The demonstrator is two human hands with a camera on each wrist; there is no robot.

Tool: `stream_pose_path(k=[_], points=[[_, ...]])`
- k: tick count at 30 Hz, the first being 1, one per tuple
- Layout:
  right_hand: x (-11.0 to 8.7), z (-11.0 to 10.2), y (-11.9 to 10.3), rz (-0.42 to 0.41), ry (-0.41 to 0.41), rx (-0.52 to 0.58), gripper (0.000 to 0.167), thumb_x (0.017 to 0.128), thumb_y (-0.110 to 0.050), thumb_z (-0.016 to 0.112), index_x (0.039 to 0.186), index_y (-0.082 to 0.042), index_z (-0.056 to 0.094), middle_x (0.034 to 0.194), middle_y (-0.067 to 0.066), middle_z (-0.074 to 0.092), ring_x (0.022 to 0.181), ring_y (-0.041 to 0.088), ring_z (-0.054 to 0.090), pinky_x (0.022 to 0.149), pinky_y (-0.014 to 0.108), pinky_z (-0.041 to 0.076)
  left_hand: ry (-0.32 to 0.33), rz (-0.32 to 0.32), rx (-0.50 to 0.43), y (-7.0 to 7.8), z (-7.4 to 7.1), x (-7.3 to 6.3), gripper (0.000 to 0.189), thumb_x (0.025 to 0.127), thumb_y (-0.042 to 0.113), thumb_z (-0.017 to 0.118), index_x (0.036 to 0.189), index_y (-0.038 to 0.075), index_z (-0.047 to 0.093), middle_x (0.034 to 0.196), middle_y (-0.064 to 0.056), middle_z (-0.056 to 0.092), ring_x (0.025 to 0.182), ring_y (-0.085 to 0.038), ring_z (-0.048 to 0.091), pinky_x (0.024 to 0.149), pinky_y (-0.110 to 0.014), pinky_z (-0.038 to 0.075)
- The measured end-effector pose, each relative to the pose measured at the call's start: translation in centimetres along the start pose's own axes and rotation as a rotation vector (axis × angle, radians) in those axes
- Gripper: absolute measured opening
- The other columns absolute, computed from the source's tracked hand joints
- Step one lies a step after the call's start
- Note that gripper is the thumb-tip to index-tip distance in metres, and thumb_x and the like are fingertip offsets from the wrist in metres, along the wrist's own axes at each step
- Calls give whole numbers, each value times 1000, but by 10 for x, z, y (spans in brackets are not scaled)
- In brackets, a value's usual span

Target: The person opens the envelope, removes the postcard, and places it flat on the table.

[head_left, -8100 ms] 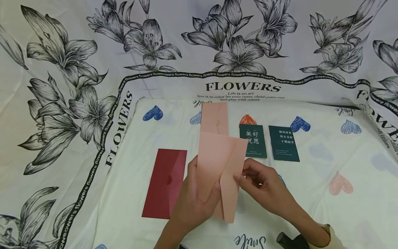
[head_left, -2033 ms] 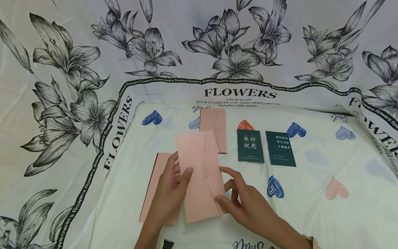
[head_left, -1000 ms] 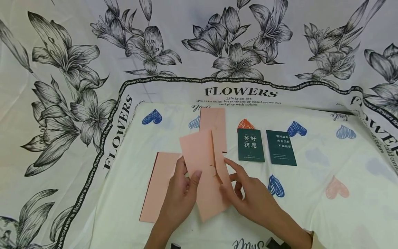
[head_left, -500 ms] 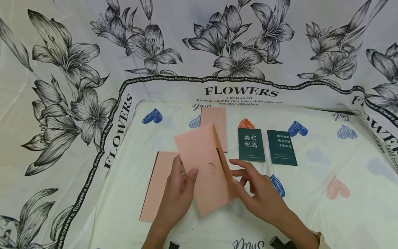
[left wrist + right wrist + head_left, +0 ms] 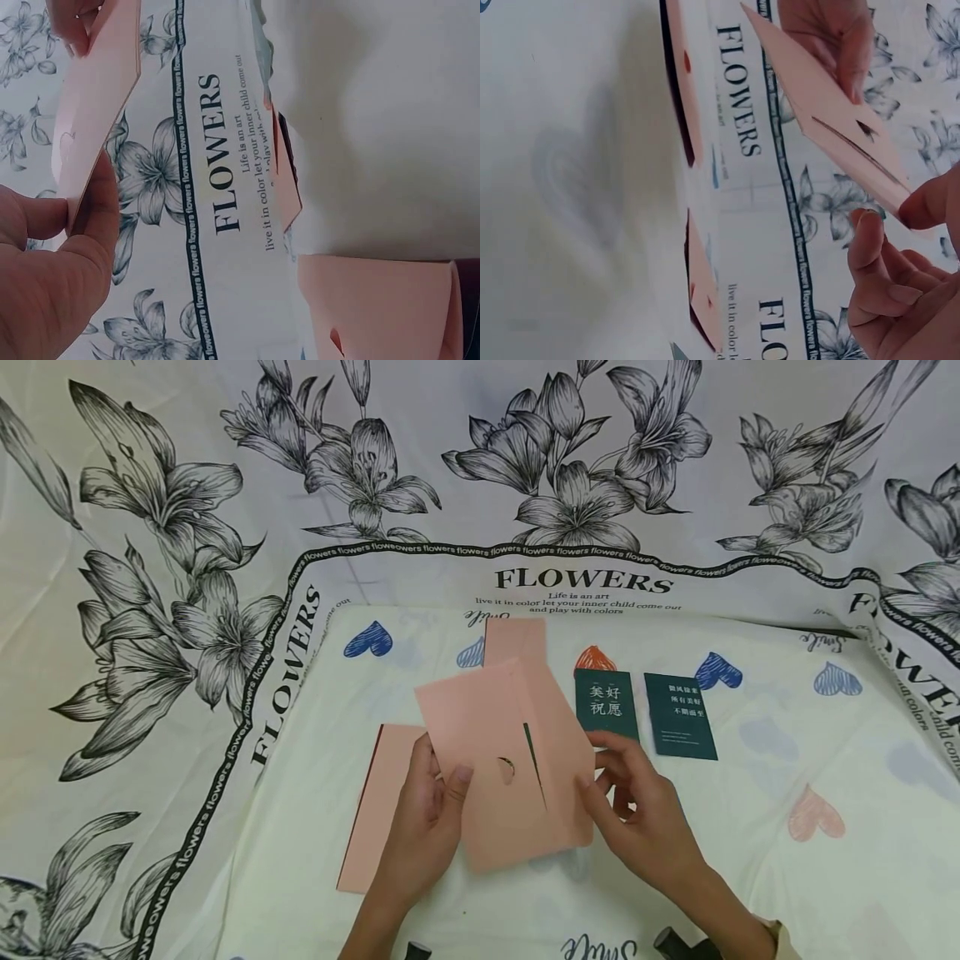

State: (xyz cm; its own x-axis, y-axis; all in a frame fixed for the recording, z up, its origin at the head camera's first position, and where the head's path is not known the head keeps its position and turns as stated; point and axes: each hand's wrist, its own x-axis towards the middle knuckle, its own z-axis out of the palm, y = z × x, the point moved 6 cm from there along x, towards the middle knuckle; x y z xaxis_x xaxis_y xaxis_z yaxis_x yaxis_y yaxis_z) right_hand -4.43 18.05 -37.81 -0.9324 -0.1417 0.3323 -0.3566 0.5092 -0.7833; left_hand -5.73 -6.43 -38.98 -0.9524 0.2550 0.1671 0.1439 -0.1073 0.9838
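Between my two hands a pink envelope (image 5: 480,710) is tilted above the table, its long flap (image 5: 566,760) folded out to the right. A narrow slit along the fold shows dark green, and a curved notch is cut in the front. My left hand (image 5: 431,827) pinches the left edge, thumb on the front and fingers behind. With thumb and fingers my right hand (image 5: 645,810) pinches the flap's outer edge. In the right wrist view, the thumb (image 5: 930,202) is on that edge, and the slit and notch show on the envelope (image 5: 840,127).
A pink envelope with a dark red edge (image 5: 375,810) lies left, partly behind my left hand. Another pink envelope (image 5: 516,639) lies at the back, partly covered by the held one. Two dark green cards with white writing, one left (image 5: 603,702) and one right (image 5: 681,718), lie right of centre.
The held envelope's flap, folded over the front two seconds ago, has swung out rightward with my right hand. At left, a red face 8.1 seconds ago now shows as pink with a red edge.
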Motion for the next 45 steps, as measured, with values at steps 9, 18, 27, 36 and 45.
stream_pose_path(k=[9, 18, 27, 36, 45], points=[[1, -11, -1, -67, 118, 111, 51, 95, 9, 71, 139, -7, 54, 111, 1, 73, 64, 8, 58, 46, 25, 41, -17, 18, -2, 1, 1, 0, 51, 114, 11, 46, 160, 22, 27, 151, -7, 49, 139, -25, 53, 108, -32, 49], [1, -2, -2, -74, 76, 27, 32, 98, 5, 69, 114, -23, 73, 130, -1, 62, 104, 11, 62, 62, 22, 48, -15, 19, 29, 2, 7, -3, 50, 114, 13, 44, 160, 21, 27, 152, -5, 47, 146, -22, 43, 118, -27, 38], [-1, 13, -7, -10, 12, -3, 20, 97, -13, 79, 108, -28, 72, 145, -5, 53, 137, 18, 49, 112, 31, 45, -5, 16, 196, 1, 24, -7, 46, 115, 24, 42, 159, 30, 28, 139, 2, 54, 122, -20, 57, 100, -35, 51], [-2, 9, -4, 31, -2, 25, 20, 99, -13, 77, 109, -30, 72, 145, -6, 52, 135, 16, 48, 110, 22, 43, 5, 35, 279, -2, 23, -6, 48, 115, 22, 46, 158, 28, 28, 134, 4, 62, 115, -16, 65, 92, -35, 56], [-3, -2, -2, 63, 35, 44, 18, 101, -9, 73, 105, -27, 71, 142, -6, 54, 132, 15, 51, 105, 23, 46, -6, 73, 288, -3, 19, -2, 50, 115, 22, 45, 162, 25, 26, 144, 4, 64, 121, -16, 67, 99, -33, 54]])
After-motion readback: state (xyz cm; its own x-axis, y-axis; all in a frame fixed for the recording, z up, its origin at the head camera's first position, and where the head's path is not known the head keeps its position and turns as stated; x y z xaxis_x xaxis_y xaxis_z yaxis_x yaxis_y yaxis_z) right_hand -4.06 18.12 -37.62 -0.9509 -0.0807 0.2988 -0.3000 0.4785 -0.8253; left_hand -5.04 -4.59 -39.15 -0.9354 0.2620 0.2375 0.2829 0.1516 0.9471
